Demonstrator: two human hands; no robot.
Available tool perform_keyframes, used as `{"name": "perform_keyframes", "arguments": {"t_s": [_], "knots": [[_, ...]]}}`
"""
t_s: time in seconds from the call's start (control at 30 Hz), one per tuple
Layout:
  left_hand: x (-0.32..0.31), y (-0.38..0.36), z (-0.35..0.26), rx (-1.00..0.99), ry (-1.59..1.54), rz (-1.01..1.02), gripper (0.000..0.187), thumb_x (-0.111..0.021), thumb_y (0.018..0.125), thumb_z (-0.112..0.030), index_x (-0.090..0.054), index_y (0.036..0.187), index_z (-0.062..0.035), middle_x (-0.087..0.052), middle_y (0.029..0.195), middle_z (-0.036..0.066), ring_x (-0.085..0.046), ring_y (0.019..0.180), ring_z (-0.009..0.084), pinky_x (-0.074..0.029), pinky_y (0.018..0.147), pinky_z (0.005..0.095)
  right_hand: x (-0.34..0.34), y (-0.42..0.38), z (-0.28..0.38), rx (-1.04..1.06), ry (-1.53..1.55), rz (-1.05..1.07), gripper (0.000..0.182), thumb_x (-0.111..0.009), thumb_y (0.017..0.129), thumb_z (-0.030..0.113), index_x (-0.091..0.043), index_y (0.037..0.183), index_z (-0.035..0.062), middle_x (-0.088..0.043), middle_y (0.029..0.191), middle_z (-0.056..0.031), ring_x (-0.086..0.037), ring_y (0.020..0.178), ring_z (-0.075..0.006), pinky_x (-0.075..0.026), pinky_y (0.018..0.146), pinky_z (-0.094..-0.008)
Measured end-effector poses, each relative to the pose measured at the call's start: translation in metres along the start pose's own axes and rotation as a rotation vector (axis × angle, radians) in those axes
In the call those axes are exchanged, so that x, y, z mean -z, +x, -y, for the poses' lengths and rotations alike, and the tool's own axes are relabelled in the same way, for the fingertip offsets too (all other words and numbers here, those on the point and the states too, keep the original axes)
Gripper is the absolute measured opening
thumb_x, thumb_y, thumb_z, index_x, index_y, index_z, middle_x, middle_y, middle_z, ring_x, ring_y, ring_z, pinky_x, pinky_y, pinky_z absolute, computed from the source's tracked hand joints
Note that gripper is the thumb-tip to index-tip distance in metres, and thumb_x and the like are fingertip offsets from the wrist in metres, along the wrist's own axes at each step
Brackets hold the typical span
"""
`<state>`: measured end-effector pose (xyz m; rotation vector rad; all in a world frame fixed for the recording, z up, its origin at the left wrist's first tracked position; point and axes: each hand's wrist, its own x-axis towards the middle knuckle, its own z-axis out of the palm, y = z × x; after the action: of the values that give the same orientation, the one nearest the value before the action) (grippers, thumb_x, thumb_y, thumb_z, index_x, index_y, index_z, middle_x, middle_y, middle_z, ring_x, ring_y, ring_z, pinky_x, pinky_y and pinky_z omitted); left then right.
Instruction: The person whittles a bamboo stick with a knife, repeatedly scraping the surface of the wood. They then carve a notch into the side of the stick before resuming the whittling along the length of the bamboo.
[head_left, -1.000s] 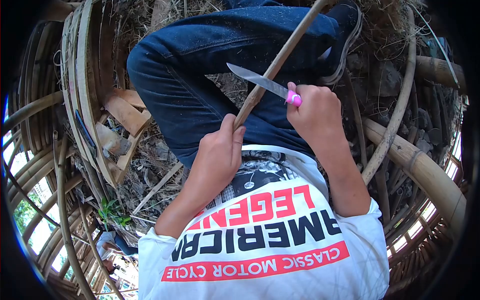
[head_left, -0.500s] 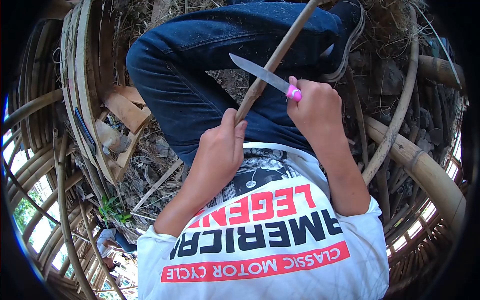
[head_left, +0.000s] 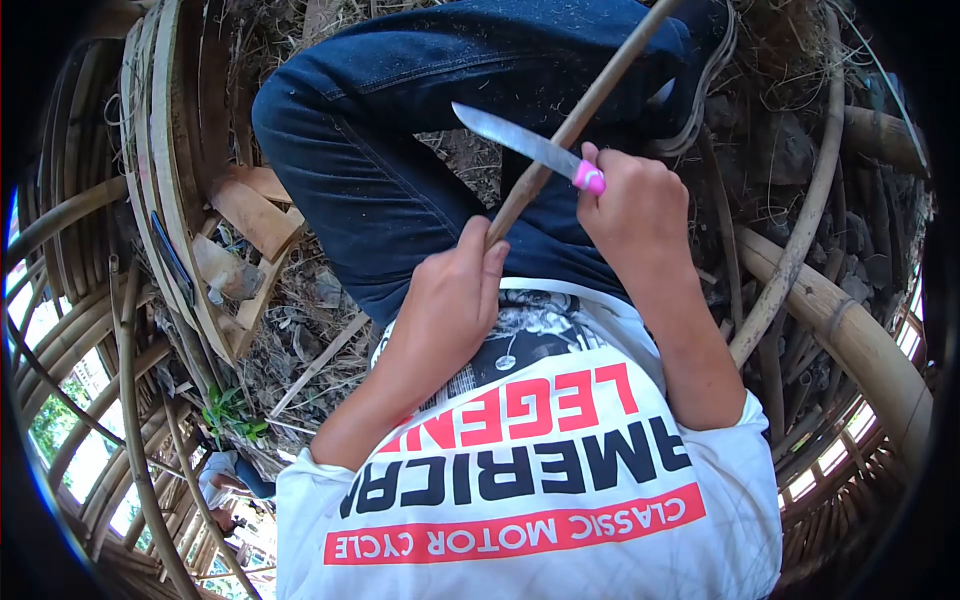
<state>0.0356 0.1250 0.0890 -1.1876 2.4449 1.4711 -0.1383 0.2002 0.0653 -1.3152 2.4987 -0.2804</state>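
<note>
A long brown stick [head_left: 600, 88] slants from the top edge down to my left hand [head_left: 455, 295], whose fingers are wrapped round its lower end. My right hand [head_left: 637, 212] is closed on the pink handle of a knife [head_left: 507, 133]. The blade points to the upper left and lies across the stick, a little above my left hand. Beneath the stick are my bent legs in dark blue jeans [head_left: 330, 170]. Part of the knife's handle is hidden in my right fist.
Curved wooden strips [head_left: 160, 180] and cut wood blocks [head_left: 255, 218] lie on the left. A thick bamboo pole [head_left: 850, 330] and a thinner branch [head_left: 805, 235] are on the right. Another person [head_left: 218, 480] is at the lower left, beyond slanting poles.
My left hand and the lower end of the stick have shifted slightly to the right. The knife blade has moved slightly left relative to the stick, with more of it past the stick.
</note>
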Motion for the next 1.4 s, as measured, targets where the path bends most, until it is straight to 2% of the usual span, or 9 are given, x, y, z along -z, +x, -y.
{"name": "perform_keyframes", "arguments": {"t_s": [0.27, 0.87, 1.07, 1.1, 1.13, 1.2, 1.23, 1.3, 1.4], "knots": [[0.012, 0.001, -0.001, 0.051, -0.041, 0.029, 0.017, -0.048, 0.099, -0.016, -0.049, 0.097, 0.0008, -0.055, 0.063, 0.025, -0.059, 0.061, 0.0430, -0.043, 0.055, 0.0467, -0.007, 0.006, 0.000, 0.074, 0.027, -0.123, 0.025, -0.061, 0.091, 0.023, -0.070, 0.076, 0.0043, -0.065, 0.062, -0.0155, -0.068, 0.060, -0.0322, -0.055, 0.057, -0.0389], [0.015, -0.002, 0.000, 0.144, -0.075, -0.054, 0.019, -0.047, 0.100, -0.017, -0.048, 0.095, 0.0013, -0.052, 0.060, 0.023, -0.055, 0.056, 0.0420, -0.040, 0.051, 0.0433, -0.016, 0.012, -0.028, -0.030, 0.015, -0.173, 0.031, -0.059, 0.092, 0.028, -0.068, 0.073, 0.0048, -0.064, 0.062, -0.0159, -0.066, 0.060, -0.0361, -0.054, 0.057, -0.0419], [0.013, 0.005, 0.000, 0.094, -0.078, -0.020, 0.019, -0.046, 0.100, -0.017, -0.048, 0.092, 0.0004, -0.050, 0.059, 0.022, -0.052, 0.056, 0.0418, -0.038, 0.052, 0.0417, 0.002, 0.010, -0.003, 0.058, 0.062, -0.150, 0.030, -0.062, 0.090, 0.028, -0.067, 0.071, 0.0054, -0.063, 0.061, -0.0158, -0.065, 0.058, -0.0352, -0.053, 0.055, -0.0418], [0.012, 0.004, 0.004, 0.055, -0.154, -0.020, 0.018, -0.047, 0.099, -0.016, -0.048, 0.091, 0.0003, -0.049, 0.060, 0.017, -0.050, 0.050, 0.0342, -0.036, 0.050, 0.0389, 0.002, 0.008, 0.001, 0.100, 0.067, -0.109, 0.029, -0.063, 0.089, 0.028, -0.067, 0.072, 0.0054, -0.064, 0.061, -0.0159, -0.065, 0.058, -0.0349, -0.053, 0.055, -0.0416], [0.013, 0.003, 0.009, 0.053, -0.152, -0.027, 0.018, -0.047, 0.099, -0.016, -0.048, 0.091, 0.0003, -0.049, 0.060, 0.017, -0.050, 0.050, 0.0342, -0.036, 0.050, 0.0389, 0.001, 0.007, 0.005, 0.136, 0.161, -0.062, 0.025, -0.065, 0.086, 0.026, -0.067, 0.074, 0.0038, -0.064, 0.063, -0.0175, -0.066, 0.059, -0.0348, -0.054, 0.057, -0.0407], [0.016, 0.001, 0.017, 0.219, -0.444, 0.124, 0.020, -0.048, 0.099, -0.018, -0.049, 0.092, -0.0002, -0.047, 0.062, 0.006, -0.046, 0.051, 0.0178, -0.034, 0.049, 0.0326, 0.000, 0.006, 0.011, 0.150, 0.244, -0.032, 0.024, -0.066, 0.083, 0.024, -0.067, 0.073, 0.0023, -0.064, 0.064, -0.0187, -0.066, 0.060, -0.0341, -0.055, 0.059, -0.0401], [0.020, 0.001, 0.017, 0.224, -0.442, 0.119, 0.020, -0.048, 0.099, -0.018, -0.049, 0.092, -0.0002, -0.047, 0.062, 0.006, -0.046, 0.051, 0.0178, -0.034, 0.049, 0.0326, 0.003, 0.007, 0.012, 0.154, 0.249, -0.029, 0.024, -0.066, 0.083, 0.024, -0.067, 0.073, 0.0023, -0.064, 0.064, -0.0187, -0.066, 0.060, -0.0341, -0.055, 0.059, -0.0401], [0.027, 0.004, 0.016, 0.535, -0.928, 0.381, 0.022, -0.049, 0.099, -0.021, -0.051, 0.093, -0.0006, -0.043, 0.068, -0.002, -0.039, 0.061, 0.0076, -0.033, 0.053, 0.0272, 0.011, 0.008, 0.014, 0.134, 0.308, 0.092, 0.025, -0.067, 0.081, 0.023, -0.067, 0.070, 0.0005, -0.064, 0.063, -0.0190, -0.067, 0.060, -0.0330, -0.055, 0.060, -0.0395], [0.021, 0.007, 0.012, 0.418, -0.691, 0.361, 0.023, -0.048, 0.100, -0.023, -0.053, 0.095, -0.0002, -0.044, 0.069, -0.003, -0.039, 0.064, 0.0071, -0.035, 0.057, 0.0266, 0.013, 0.011, 0.013, 0.068, 0.376, 0.145, 0.027, -0.068, 0.081, 0.024, -0.068, 0.069, 0.0001, -0.064, 0.062, -0.0187, -0.067, 0.060, -0.0326, -0.054, 0.060, -0.0395]]}}
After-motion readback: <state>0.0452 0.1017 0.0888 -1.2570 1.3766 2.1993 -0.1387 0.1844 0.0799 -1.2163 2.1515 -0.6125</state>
